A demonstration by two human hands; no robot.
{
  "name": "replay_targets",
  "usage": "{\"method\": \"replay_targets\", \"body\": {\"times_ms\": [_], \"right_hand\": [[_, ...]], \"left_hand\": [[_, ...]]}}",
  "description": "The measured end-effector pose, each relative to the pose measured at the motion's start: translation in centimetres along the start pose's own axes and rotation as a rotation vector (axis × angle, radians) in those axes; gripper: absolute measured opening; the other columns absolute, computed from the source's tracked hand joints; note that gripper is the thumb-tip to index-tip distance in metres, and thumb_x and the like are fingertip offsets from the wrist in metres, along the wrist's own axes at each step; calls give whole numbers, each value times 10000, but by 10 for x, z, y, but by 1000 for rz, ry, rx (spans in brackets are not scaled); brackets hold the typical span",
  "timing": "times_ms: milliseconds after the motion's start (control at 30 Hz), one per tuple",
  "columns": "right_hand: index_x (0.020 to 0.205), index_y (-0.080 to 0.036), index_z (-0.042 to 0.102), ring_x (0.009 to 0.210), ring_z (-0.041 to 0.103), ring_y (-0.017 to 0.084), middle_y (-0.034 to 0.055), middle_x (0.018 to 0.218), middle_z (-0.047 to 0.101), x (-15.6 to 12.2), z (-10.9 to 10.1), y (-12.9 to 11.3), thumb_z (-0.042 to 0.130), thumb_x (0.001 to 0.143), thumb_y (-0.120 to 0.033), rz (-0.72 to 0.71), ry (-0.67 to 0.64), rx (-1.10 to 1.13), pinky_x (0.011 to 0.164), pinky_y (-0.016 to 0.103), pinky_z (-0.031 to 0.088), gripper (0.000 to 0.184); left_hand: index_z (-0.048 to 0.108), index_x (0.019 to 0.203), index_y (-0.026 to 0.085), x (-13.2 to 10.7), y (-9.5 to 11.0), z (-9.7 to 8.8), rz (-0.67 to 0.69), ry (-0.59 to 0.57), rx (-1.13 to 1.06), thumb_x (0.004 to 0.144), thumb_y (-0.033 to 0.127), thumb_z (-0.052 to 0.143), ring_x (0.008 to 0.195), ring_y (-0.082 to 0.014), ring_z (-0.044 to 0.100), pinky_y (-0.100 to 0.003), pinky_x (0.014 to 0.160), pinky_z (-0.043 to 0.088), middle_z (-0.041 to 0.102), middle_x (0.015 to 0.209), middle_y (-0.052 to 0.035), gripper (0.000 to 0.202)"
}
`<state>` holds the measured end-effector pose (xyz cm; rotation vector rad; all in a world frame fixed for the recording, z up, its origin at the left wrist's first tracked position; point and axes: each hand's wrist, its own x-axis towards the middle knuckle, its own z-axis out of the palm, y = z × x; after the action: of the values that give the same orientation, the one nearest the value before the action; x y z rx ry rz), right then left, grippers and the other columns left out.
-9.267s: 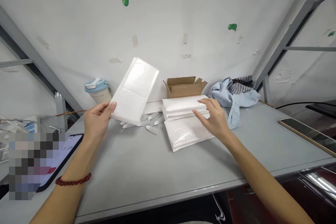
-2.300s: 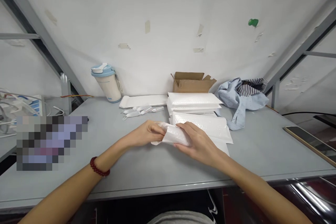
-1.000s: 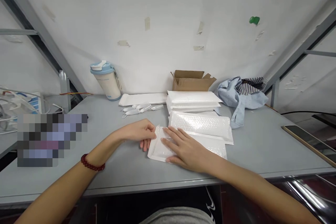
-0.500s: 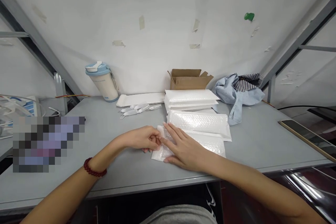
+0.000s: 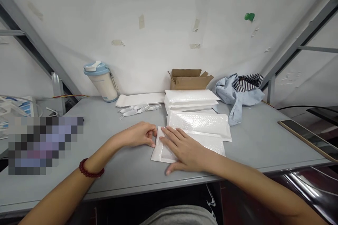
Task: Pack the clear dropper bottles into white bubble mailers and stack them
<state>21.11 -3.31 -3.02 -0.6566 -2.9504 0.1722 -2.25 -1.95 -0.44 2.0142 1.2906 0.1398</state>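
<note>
A white bubble mailer (image 5: 211, 144) lies flat near the front of the table, its flap end to the left. My right hand (image 5: 183, 149) rests palm down on it, fingers stretched out and thumb spread towards me. Just at the mailer's left edge is my left hand (image 5: 142, 135), with its fingers curled in towards the thumb; whatever they hold, if anything, is hidden. Behind lies another bubble mailer (image 5: 198, 121), slightly overlapped by the near one. Farther back is a stack of white mailers (image 5: 190, 96).
Small white pouches or tags (image 5: 139, 109) lie before a long white mailer (image 5: 142, 99). Along the wall stand a cream tumbler (image 5: 102, 84), an open cardboard box (image 5: 188, 81) and a bunched blue cloth (image 5: 232, 95). A phone (image 5: 306, 137) lies at the right; a blurred-out item (image 5: 47, 144) is at the left.
My left hand has moved slightly left and back, off the mailer's flap end to its edge. My right hand stays on the mailer, its thumb now spread nearer the table's front.
</note>
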Motion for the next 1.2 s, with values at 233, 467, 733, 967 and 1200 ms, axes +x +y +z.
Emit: {"method": "replay_targets", "body": {"times_ms": [233, 467, 733, 967, 1200], "right_hand": [[1402, -116, 314, 1400, 142, 321, 202, 1518, 174, 0, -5, -1, 460, 838, -621, 15, -11, 36, 1112, 512, 197, 771], [1344, -119, 384, 1382, 209, 280, 192, 1488, 252, 0, -10, -2, 520, 870, -394, 23, 19, 45, 1113, 462, 222, 565], [1350, -99, 378, 1358, 230, 315, 219, 1449, 286, 0, -14, -2, 562, 834, -381, -3, 21, 38, 1078, 481, 266, 616], [1350, -94, 390, 1331, 294, 343, 239, 1431, 315, -5, -18, 3, 568, 790, -282, -41, 43, 41, 1044, 521, 307, 616], [1293, -136, 462, 1246, 454, 267, 176, 1345, 475, -14, -25, 17, 453, 829, -242, -57, 263, 53, 957, 443, 449, 476]], "left_hand": [[532, 824, 204, -3, 1, -5, 37, -82, 22, 629, 390, 701, 640, -138, 499, -227, 552, 349, 549, 698, 42, 318], [520, 833, 220, -9, 3, -1, 35, -61, 112, 605, 374, 719, 701, -151, 479, -230, 576, 335, 551, 810, 30, 340], [538, 822, 216, -5, 2, 2, 86, -43, 90, 625, 443, 706, 633, -140, 500, -225, 528, 318, 566, 707, 41, 345], [546, 750, 188, -6, 13, 3, 134, -3, -51, 629, 451, 717, 586, -122, 490, -224, 537, 354, 531, 615, 49, 337], [521, 941, 205, -5, 22, 13, 241, 332, 85, 772, 317, 585, 787, -167, 524, -287, 713, 428, 581, 921, -21, 212]]}}
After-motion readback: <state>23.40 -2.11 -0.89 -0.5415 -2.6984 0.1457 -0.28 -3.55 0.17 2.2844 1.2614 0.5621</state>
